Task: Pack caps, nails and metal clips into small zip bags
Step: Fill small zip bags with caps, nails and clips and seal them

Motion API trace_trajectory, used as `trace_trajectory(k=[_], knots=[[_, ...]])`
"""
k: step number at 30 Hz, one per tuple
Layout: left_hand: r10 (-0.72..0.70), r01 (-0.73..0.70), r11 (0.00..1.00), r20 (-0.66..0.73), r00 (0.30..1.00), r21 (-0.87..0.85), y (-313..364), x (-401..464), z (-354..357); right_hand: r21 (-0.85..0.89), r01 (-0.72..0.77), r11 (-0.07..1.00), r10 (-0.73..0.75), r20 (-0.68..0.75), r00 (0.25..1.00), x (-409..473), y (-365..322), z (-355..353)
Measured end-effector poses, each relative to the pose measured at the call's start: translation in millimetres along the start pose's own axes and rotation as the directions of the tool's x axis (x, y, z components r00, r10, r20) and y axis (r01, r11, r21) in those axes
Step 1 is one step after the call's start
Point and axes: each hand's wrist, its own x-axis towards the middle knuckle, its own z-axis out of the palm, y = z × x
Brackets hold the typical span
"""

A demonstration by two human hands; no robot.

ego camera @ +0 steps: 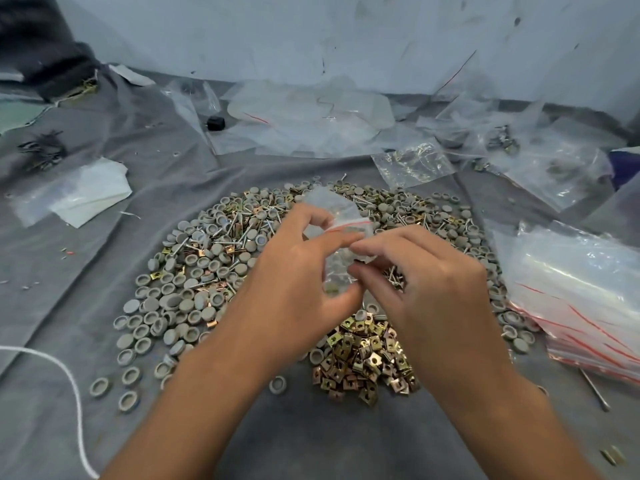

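- A person is sitting at a surface (86, 271) covered with grey cloth, and both hands are meeting in the middle, above a big pile of small parts.
- The left hand (294, 268) is holding a small zip bag (341, 220). Its grip is narrow: the thumb is pressing low on the bag and the fingers are curling round the far side.
- The right hand (426, 278) is pinching the same bag from the right, close to the red zip line. Its grip is narrow too, with fingertips touching the plastic.
- The bag is standing up between the two hands, with its long side running near to far and its red line lying left to right, just past the fingertips.
- Something small and dark is sitting in the bottom of the bag, but it is too blurry to name.
- Right under the hands, grey caps (166, 306) are lying mostly on the left, nails (221, 237) are mixed in farther back, and shiny metal clips (367, 358) are heaped near, just below the right hand.
- A stack of empty bags (571, 299) is lying on the right.
- I think the bag is being closed or opened at the zip; both hands are already on it, so neither needs to reach.
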Motion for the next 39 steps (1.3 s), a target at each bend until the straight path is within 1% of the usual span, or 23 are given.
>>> trace_trajectory(k=[3, 7, 8, 9, 10, 11, 12, 13, 14, 15, 16, 18, 21, 26, 32, 34, 36, 37, 39], knots=[[-0.005, 0.006, 0.999, 0.007, 1.0, -0.041, 0, 2, 0, 0.043, -0.028, 0.999, 0.03, -0.055, 0.998, 1, 4, 0], [-0.035, 0.035, 0.998, -0.002, 0.999, -0.051, 3, 3, 0, 0.091, -0.035, 0.995, 0.04, -0.049, 0.998, 3, 4, -1], [-0.054, 0.053, 0.997, -0.017, 0.998, -0.053, 2, 3, -1, 0.12, -0.062, 0.991, 0.067, -0.039, 0.997, 4, 7, -3], [-0.078, 0.076, 0.995, -0.035, 0.996, -0.057, 1, 3, -2, 0.145, -0.113, 0.983, 0.114, 0.0, 0.994, 5, 10, -6], [-0.106, 0.103, 0.993, -0.055, 0.993, -0.056, 0, 4, -3, 0.145, -0.188, 0.971, 0.176, 0.095, 0.98, 5, 14, -10], [-0.129, 0.126, 0.991, -0.08, 0.988, -0.049, -2, 4, -6, 0.095, -0.27, 0.958, 0.239, 0.256, 0.937, 4, 18, -13], [-0.144, 0.14, 0.989, -0.109, 0.984, -0.039, -4, 4, -8, -0.004, -0.313, 0.95, 0.282, 0.446, 0.85, 2, 23, -13], [-0.151, 0.148, 0.989, -0.131, 0.98, -0.032, -5, 4, -11, -0.116, -0.297, 0.948, 0.305, 0.602, 0.738, -1, 26, -12], [-0.154, 0.152, 0.988, -0.14, 0.978, -0.026, -7, 4, -13, -0.195, -0.24, 0.951, 0.307, 0.704, 0.641, -5, 29, -8], [-0.157, 0.156, 0.988, -0.134, 0.978, -0.02, -8, 5, -14, -0.231, -0.192, 0.954, 0.3, 0.756, 0.582, -8, 30, -4], [-0.159, 0.159, 0.987, -0.121, 0.98, -0.008, -9, 4, -15, -0.241, -0.161, 0.957, 0.289, 0.77, 0.568, -10, 30, 0], [-0.147, 0.15, 0.988, -0.101, 0.984, 0.02, -9, 4, -14, -0.236, -0.128, 0.963, 0.264, 0.752, 0.604, -10, 29, 5], [-0.113, 0.116, 0.993, -0.086, 0.99, 0.03, -9, 3, -11, -0.204, -0.126, 0.971, 0.237, 0.749, 0.618, -10, 32, 9], [-0.116, 0.118, 0.992, -0.053, 0.992, 0.034, -12, 3, -8, -0.138, -0.2, 0.97, 0.236, 0.736, 0.635, -13, 38, 10], [-0.115, 0.117, 0.992, -0.046, 0.992, 0.051, -14, 2, -5, -0.05, -0.243, 0.969, 0.209, 0.693, 0.69, -11, 40, 1], [-0.117, 0.119, 0.991, -0.043, 0.992, 0.053, -13, 2, -4, -0.041, -0.216, 0.976, 0.179, 0.715, 0.676, -12, 37, 1], [-0.115, 0.117, 0.992, -0.038, 0.993, 0.054, -12, 2, -3, -0.087, -0.136, 0.987, 0.155, 0.744, 0.65, -15, 33, 5], [-0.113, 0.115, 0.992, -0.035, 0.993, 0.052, -12, 2, -3, -0.113, -0.096, 0.989, 0.148, 0.748, 0.647, -15, 30, 7], [-0.111, 0.112, 0.993, -0.031, 0.993, 0.048, -12, 2, -2, -0.133, -0.069, 0.989, 0.145, 0.737, 0.66, -16, 26, 8]])
